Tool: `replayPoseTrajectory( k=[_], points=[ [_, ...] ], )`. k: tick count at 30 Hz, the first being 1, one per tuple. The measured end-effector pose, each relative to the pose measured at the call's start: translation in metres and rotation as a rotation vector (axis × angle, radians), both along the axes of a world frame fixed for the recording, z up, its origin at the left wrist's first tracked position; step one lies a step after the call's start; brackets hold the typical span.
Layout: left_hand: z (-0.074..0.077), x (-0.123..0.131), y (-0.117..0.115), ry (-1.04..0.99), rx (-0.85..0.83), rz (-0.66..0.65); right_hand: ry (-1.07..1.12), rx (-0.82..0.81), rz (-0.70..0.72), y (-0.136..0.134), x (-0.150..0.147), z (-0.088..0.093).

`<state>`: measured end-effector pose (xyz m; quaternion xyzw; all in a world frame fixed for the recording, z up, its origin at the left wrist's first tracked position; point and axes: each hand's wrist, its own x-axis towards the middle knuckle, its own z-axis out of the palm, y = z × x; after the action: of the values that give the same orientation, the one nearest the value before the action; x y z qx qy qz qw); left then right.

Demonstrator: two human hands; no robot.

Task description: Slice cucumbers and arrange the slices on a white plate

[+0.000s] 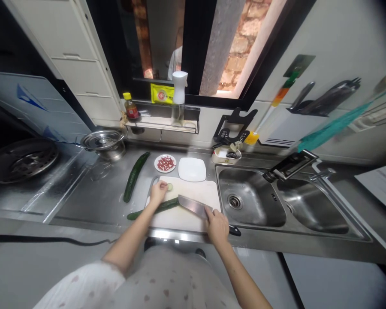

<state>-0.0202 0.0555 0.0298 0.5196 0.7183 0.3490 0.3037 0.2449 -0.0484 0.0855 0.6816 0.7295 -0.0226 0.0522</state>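
Cucumber point(167, 205) is laid slantwise on the white cutting board point(170, 221), its far end resting on the steel counter point(96, 201); one pale slice point(170, 187) is already cut, at the fingertips of the left hand point(160, 190), though whether it is pinched or merely touched cannot be told; the cleaver point(193, 206) is grasped in the right hand point(218, 224), its blade held at the cut end; most of the length is left unsliced, and a second cucumber point(135, 177) is left whole beside the board; chopped reddish pieces point(166, 163) are plated behind; the room is bounded by a window point(197, 47), with a sink point(260, 210) set at the right.
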Motion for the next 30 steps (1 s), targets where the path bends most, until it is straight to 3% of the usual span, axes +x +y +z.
replayPoseTrajectory(
  k=[5, 13, 30],
  points=[
    [-0.019, -0.019, 0.023, 0.147, -0.135, 0.119, 0.014, -0.048, -0.062, 0.003, 0.003, -0.004],
    [-0.026, -0.024, 0.049, 0.304, -0.190, 0.095, 0.046, -0.064, -0.071, 0.006, 0.001, -0.002],
    [-0.027, -0.025, 0.049, 0.432, -0.119, -0.015, 0.056, -0.089, -0.091, 0.006, 0.001, 0.001]
  ],
)
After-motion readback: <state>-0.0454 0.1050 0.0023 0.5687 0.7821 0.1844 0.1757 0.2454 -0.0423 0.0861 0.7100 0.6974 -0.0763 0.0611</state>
